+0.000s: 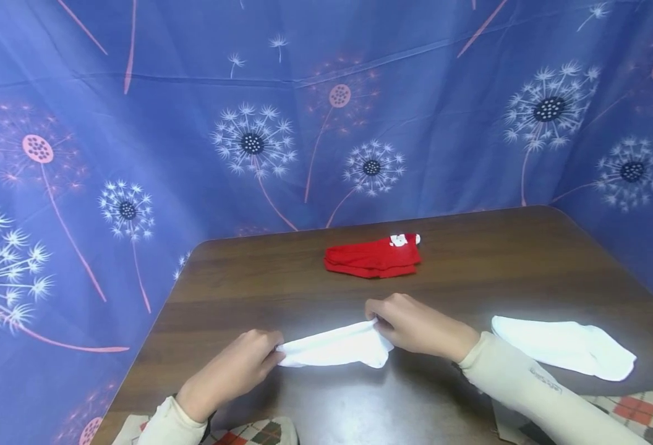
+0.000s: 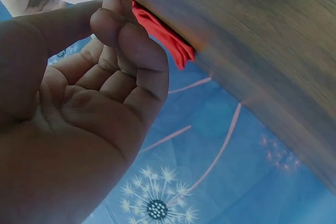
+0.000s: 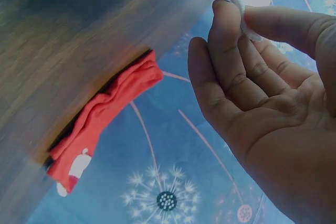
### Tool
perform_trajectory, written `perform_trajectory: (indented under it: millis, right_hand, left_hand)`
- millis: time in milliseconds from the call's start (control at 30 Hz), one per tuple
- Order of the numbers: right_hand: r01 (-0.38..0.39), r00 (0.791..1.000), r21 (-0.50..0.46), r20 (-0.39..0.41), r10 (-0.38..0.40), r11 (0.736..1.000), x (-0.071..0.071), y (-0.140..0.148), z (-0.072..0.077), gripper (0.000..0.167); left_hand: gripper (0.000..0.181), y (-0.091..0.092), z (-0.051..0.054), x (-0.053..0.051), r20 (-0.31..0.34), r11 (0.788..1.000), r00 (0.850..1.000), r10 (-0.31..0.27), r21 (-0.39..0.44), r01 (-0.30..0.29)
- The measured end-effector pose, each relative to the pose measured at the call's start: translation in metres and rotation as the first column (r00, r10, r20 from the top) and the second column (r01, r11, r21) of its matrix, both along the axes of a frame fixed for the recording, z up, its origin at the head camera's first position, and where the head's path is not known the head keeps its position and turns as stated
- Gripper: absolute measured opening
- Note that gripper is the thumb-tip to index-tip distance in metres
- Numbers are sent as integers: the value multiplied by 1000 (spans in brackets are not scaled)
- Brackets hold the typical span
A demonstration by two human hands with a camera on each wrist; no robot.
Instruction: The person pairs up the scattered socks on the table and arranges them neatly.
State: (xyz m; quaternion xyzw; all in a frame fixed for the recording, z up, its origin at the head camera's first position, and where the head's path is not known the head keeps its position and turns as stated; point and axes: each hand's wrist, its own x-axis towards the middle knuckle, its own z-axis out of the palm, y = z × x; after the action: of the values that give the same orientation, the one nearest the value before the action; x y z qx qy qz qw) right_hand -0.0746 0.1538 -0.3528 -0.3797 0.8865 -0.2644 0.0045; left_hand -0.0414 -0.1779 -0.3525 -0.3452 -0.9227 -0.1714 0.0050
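White sock [image 1: 334, 347] held between two pinching hands

The left hand [image 1: 234, 371], lower left of centre in the head view, pinches one end of the white sock between thumb and fingers; the right hand [image 1: 418, 327], right of centre, pinches the other end; the white sock spans the gap at lower centre, above the brown table [image 1: 248, 290]; a second sock [image 1: 563, 346], also white, lies flat at the lower right, near the right sleeve [image 1: 543, 389]; a red folded garment [image 1: 368, 258] with a white patch lies at centre, beyond the hands; a blue dandelion-print cloth [image 1: 193, 123] fills the upper frame.
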Motion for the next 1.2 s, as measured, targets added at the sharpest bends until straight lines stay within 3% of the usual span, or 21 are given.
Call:
perform_trajectory:
  millis: [200,500,900,1200]
  right_hand:
    - [28,999,4,-20,-28,1000,7,15,0,17]
    - [67,998,33,-14,-67,997,19,32,3,18]
    - [45,996,102,69,-52,994,28,47,16,20]
    - [3,986,156,164,-29,988,33,50,20,22]
  left_hand:
    - [25,11,-1,0,43,999,998,-36,6,36]
    - [25,27,-1,1,27,996,996,-88,26,87]
    - [26,48,-8,4,31,993,992,-119,14,118]
    - [26,58,-9,4,105,992,990,-95,-69,103]
